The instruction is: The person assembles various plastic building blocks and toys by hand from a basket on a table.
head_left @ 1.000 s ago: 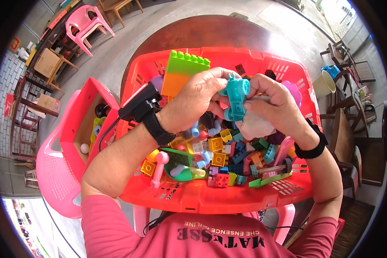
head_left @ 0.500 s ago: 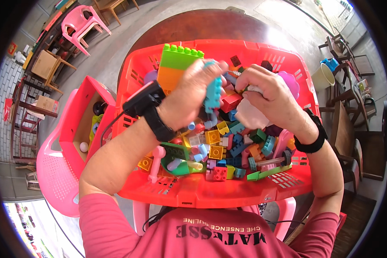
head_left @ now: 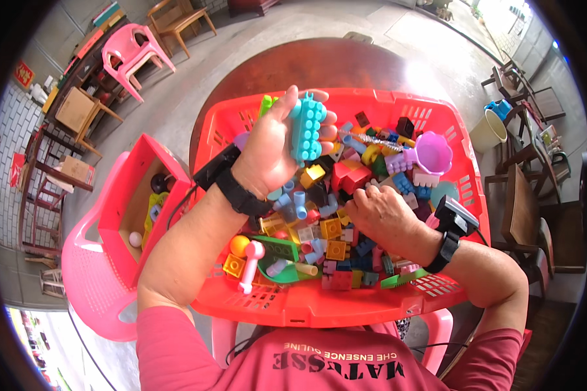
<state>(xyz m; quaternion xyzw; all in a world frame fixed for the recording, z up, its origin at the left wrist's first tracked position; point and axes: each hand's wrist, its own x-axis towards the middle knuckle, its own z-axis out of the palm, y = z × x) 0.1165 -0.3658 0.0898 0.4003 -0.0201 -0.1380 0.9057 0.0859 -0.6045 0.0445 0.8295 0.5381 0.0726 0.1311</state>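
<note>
A teal toy brick [head_left: 308, 129] with rows of studs lies across the fingers of my left hand [head_left: 267, 153]. That hand is turned palm up above the left part of a red plastic basket [head_left: 365, 317], its fingers behind the brick. My right hand [head_left: 386, 216] is down among the mixed bricks right of the basket's middle. Its fingers are curled downward, and whatever they hold is hidden. Close by them are a red brick [head_left: 353, 179] and a yellow brick [head_left: 331, 228]. A purple flower-shaped cup [head_left: 433, 154] rests farther right.
The basket stands on a round brown table [head_left: 274, 68]. At left, a red box [head_left: 120, 225] with a few toys sits on a pink chair [head_left: 94, 287]. Beyond are another pink chair [head_left: 134, 49], wooden chairs [head_left: 179, 23] and a cream bucket [head_left: 489, 132].
My left hand has turned palm up, showing the teal brick. My right hand has moved nearer, down into the bricks; the pale piece is no longer seen in it.
</note>
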